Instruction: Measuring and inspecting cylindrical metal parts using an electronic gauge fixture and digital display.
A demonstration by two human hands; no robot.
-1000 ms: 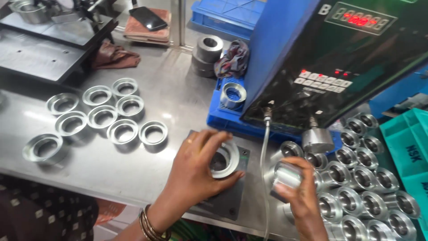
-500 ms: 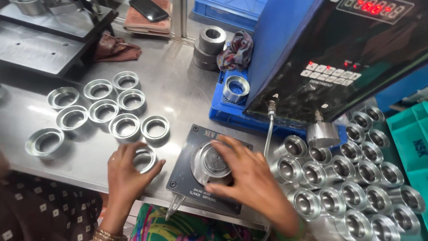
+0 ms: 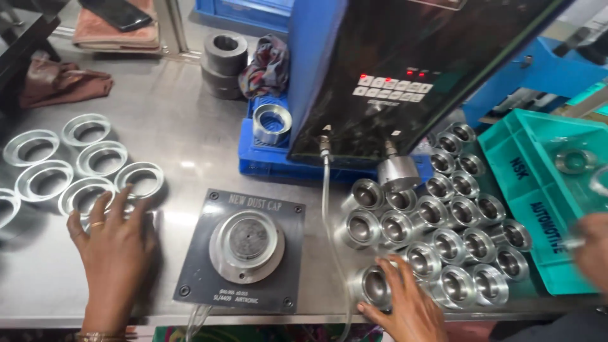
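My left hand lies flat, fingers spread, on the steel surface, its fingertips touching a flat ring at 12 o'clock. My right hand grips a metal cup, at 3 o'clock of the grey fixture.

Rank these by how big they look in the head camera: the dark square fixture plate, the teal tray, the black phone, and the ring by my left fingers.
1. Teal tray, though cropped.
2. Fixture plate; near the tray, so unsure.
3. Phone, cropped.
4. Ring.
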